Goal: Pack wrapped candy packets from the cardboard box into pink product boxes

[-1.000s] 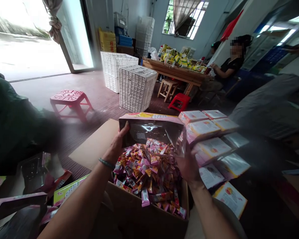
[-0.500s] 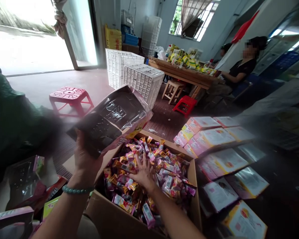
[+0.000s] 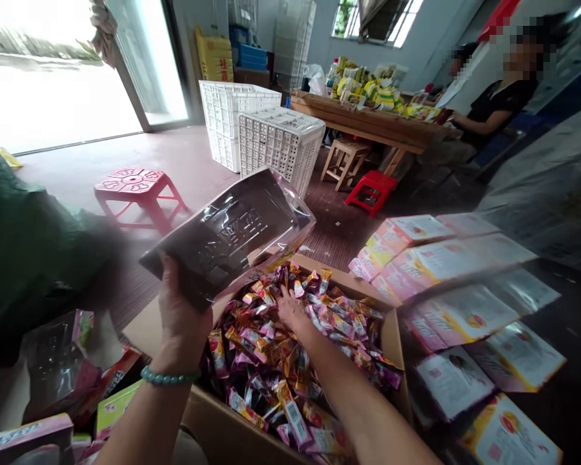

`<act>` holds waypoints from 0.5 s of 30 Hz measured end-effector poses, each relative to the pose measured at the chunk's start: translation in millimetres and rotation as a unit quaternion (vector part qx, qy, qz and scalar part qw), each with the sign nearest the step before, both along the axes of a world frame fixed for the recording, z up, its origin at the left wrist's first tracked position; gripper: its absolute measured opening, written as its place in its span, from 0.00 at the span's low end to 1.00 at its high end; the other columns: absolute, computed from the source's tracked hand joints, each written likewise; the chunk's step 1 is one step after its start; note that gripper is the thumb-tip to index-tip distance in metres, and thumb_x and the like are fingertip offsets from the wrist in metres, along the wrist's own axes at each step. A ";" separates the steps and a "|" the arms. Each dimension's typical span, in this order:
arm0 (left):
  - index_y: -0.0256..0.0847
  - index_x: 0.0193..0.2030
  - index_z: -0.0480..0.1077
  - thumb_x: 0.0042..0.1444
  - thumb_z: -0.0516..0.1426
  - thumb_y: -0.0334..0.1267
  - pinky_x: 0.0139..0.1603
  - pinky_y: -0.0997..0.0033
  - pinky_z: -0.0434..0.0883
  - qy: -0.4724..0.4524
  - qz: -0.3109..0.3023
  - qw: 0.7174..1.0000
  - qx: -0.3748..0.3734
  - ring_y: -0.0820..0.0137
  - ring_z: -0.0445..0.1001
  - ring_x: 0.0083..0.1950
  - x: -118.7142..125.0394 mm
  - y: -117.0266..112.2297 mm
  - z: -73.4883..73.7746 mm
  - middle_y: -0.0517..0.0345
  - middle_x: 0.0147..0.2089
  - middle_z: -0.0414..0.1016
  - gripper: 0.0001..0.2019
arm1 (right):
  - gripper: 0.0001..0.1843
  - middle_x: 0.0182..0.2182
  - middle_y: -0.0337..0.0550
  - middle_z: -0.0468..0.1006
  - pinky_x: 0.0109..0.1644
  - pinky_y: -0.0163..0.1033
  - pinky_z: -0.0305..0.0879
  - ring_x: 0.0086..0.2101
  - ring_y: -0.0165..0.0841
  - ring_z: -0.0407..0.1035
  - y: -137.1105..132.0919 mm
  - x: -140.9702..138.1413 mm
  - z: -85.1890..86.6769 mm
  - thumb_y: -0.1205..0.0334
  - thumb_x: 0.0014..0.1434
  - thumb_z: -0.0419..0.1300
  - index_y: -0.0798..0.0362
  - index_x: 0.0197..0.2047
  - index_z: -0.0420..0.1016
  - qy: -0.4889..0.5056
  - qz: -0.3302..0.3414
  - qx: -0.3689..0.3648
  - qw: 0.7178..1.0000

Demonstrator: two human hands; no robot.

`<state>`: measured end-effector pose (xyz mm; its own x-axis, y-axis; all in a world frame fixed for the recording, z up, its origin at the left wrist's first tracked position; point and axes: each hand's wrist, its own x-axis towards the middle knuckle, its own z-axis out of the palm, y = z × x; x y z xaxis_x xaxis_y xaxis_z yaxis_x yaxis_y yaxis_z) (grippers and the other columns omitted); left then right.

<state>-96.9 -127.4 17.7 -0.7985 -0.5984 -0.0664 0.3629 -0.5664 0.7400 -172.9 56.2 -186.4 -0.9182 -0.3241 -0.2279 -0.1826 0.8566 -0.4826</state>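
Observation:
My left hand (image 3: 181, 316) grips the near end of a clear-windowed packaging box (image 3: 230, 234), held tilted above the left edge of a cardboard carton (image 3: 223, 423). The carton is full of small wrapped candies (image 3: 290, 352) in pink, orange and purple wrappers. My right hand (image 3: 290, 309) reaches into the far side of the candy pile, palm down, with its fingers buried among the wrappers. A green bead bracelet sits on my left wrist.
Rows of filled pink and white gift boxes (image 3: 459, 310) lie to the right. Empty boxes (image 3: 58, 368) are piled at lower left beside a person in dark green (image 3: 24, 258). A pink stool (image 3: 133, 187), white crates (image 3: 281, 142) and a wooden table (image 3: 368, 126) with seated people stand beyond.
A second ago both hands held the box over the candies. My left hand then swung it up and left, and my right hand went down into the pile, reaching farther now.

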 end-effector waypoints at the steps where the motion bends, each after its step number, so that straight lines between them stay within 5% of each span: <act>1: 0.49 0.55 0.79 0.68 0.57 0.53 0.62 0.53 0.78 -0.008 0.010 1.000 0.017 0.57 0.72 0.68 0.2 0.8 0.6 0.58 0.60 0.80 0.18 | 0.37 0.76 0.50 0.53 0.71 0.65 0.53 0.71 0.54 0.52 8.3 5.9 3.2 0.71 0.67 0.53 0.38 0.75 0.59 0.002 0.002 0.007 1.000; 4: 0.51 0.55 0.79 0.67 0.57 0.53 0.61 0.52 0.78 -0.006 0.007 0.999 0.030 0.58 0.72 0.68 3.4 -0.6 2.7 0.58 0.58 0.81 0.16 | 0.37 0.75 0.55 0.55 0.72 0.66 0.51 0.70 0.56 0.53 35.3 26.6 16.5 0.59 0.64 0.64 0.43 0.74 0.61 -0.007 0.008 0.032 0.999; 9: 0.47 0.55 0.78 0.66 0.58 0.54 0.64 0.55 0.76 0.007 0.001 0.999 0.049 0.56 0.70 0.69 10.3 -5.0 8.7 0.57 0.62 0.78 0.18 | 0.58 0.74 0.58 0.55 0.69 0.59 0.59 0.69 0.60 0.55 57.5 47.4 61.7 0.28 0.51 0.68 0.43 0.77 0.56 -0.027 0.065 0.077 0.995; 12: 0.48 0.52 0.79 0.66 0.57 0.53 0.64 0.55 0.77 -0.021 0.009 0.997 0.073 0.56 0.70 0.70 13.1 -3.2 17.7 0.60 0.61 0.80 0.16 | 0.46 0.68 0.61 0.66 0.63 0.60 0.66 0.62 0.57 0.66 42.9 39.9 90.9 0.27 0.61 0.58 0.47 0.72 0.66 0.077 0.050 0.108 0.990; 15: 0.51 0.48 0.81 0.67 0.57 0.50 0.63 0.55 0.78 -0.059 0.025 0.993 0.097 0.56 0.67 0.72 13.5 -0.1 27.4 0.64 0.56 0.82 0.14 | 0.40 0.72 0.60 0.61 0.68 0.68 0.57 0.69 0.58 0.56 24.7 14.9 99.6 0.31 0.68 0.48 0.48 0.72 0.65 0.207 0.091 0.112 0.968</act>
